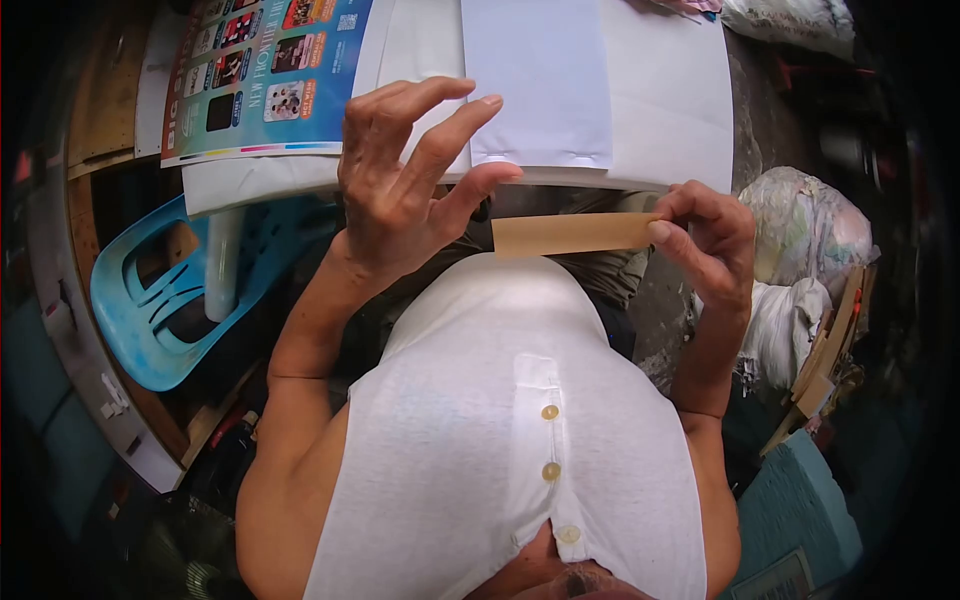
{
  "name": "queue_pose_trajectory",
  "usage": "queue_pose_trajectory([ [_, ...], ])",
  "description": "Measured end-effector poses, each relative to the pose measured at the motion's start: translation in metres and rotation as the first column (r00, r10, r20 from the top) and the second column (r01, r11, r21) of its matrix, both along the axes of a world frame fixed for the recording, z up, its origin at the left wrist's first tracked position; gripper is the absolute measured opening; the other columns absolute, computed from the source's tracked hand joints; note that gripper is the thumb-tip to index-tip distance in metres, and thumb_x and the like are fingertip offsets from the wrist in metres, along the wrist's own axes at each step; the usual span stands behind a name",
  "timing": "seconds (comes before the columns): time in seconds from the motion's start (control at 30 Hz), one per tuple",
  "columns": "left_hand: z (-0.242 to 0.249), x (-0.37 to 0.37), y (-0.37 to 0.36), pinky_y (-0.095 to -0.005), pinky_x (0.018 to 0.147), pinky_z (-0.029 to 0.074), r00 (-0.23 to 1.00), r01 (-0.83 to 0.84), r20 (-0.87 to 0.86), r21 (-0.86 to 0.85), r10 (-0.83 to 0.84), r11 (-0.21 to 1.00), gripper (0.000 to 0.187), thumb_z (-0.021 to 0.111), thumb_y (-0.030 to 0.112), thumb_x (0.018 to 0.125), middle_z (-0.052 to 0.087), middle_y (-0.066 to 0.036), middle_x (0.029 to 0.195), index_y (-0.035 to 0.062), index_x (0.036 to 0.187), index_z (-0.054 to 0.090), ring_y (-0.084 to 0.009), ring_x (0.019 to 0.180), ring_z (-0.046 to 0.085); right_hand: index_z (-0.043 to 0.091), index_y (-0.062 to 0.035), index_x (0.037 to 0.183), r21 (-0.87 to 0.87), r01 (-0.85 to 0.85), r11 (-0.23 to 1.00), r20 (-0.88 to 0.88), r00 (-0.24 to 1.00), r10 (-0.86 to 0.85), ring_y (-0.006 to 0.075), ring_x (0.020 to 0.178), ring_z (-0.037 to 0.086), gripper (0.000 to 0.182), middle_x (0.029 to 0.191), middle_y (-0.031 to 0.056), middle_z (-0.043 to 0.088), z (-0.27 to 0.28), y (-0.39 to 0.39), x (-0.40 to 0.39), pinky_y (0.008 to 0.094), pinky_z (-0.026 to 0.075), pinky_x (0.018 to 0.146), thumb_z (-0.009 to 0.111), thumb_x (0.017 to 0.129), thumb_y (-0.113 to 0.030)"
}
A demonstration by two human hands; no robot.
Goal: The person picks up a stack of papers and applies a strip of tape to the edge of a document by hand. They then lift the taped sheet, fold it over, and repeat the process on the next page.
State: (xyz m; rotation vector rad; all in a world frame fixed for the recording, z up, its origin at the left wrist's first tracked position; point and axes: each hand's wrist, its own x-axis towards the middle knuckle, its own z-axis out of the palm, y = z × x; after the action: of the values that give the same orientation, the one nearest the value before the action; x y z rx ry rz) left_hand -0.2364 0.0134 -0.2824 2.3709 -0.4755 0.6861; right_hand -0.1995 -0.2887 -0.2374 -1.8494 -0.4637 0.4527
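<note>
Between thumb and fingers my right hand [708, 238] pinches one end of a strip of brown tape [570, 234]. The strip stretches leftward in front of my body, just below the table's front edge, its other end free. My left hand [405, 175] is raised with fingers spread and nothing in it, its fingertips over the near left part of a white paper packet [540, 85]. That packet lies flat on the white table [670, 110], with its short near end close to the edge.
A printed colour poster [270, 75] covers the table's left side. Below it stands a blue plastic chair [150, 310]. On the right are a stuffed clear plastic bag [808, 225], a white sack [785, 330] and cardboard pieces [830, 345].
</note>
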Motion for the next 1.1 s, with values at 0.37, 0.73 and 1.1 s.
queue_pose_trajectory([
  [0.37, 0.009, -0.044, -0.018, -0.0178, 0.040, 0.033, 0.587, -0.541, -0.718, -0.692, -0.376, 0.477, 0.015, 0.065, 0.012, 0.100, 0.058, 0.001, 0.065, -0.0024, 0.096, 0.067, -0.0013, 0.049, 0.047, 0.067, 0.0030, 0.086, 0.023, 0.157, 0.987, -0.427, 0.895, -0.133, -0.0006, 0.058, 0.040, 0.013, 0.067, -0.0063, 0.055, -0.016, 0.017, 0.011, 0.0181, 0.028, 0.053, 0.073, 0.091, -0.007],
  [0.73, 0.012, -0.029, -0.022, -0.0189, 0.042, 0.028, 0.542, -0.622, -0.799, -0.591, -0.262, 0.514, 0.013, 0.069, 0.008, 0.096, 0.054, 0.004, 0.055, -0.0033, 0.088, 0.068, 0.0007, 0.045, 0.042, 0.067, 0.0024, 0.084, -0.093, 0.199, 0.976, -0.362, 0.906, -0.219, -0.0016, 0.055, 0.036, 0.013, 0.060, -0.0094, 0.049, -0.024, 0.025, 0.010, 0.0187, 0.025, 0.051, 0.073, 0.091, -0.006],
  [1.1, 0.010, -0.027, -0.027, -0.0186, 0.045, 0.022, 0.536, -0.666, -0.829, -0.531, -0.159, 0.524, 0.015, 0.070, 0.005, 0.094, 0.050, 0.007, 0.052, -0.0031, 0.081, 0.067, 0.0034, 0.047, 0.035, 0.066, 0.0017, 0.080, -0.123, 0.291, 0.949, -0.430, 0.846, -0.315, -0.0024, 0.054, 0.032, 0.018, 0.057, -0.0117, 0.044, -0.019, 0.038, 0.009, 0.0195, 0.024, 0.049, 0.072, 0.093, -0.009],
])
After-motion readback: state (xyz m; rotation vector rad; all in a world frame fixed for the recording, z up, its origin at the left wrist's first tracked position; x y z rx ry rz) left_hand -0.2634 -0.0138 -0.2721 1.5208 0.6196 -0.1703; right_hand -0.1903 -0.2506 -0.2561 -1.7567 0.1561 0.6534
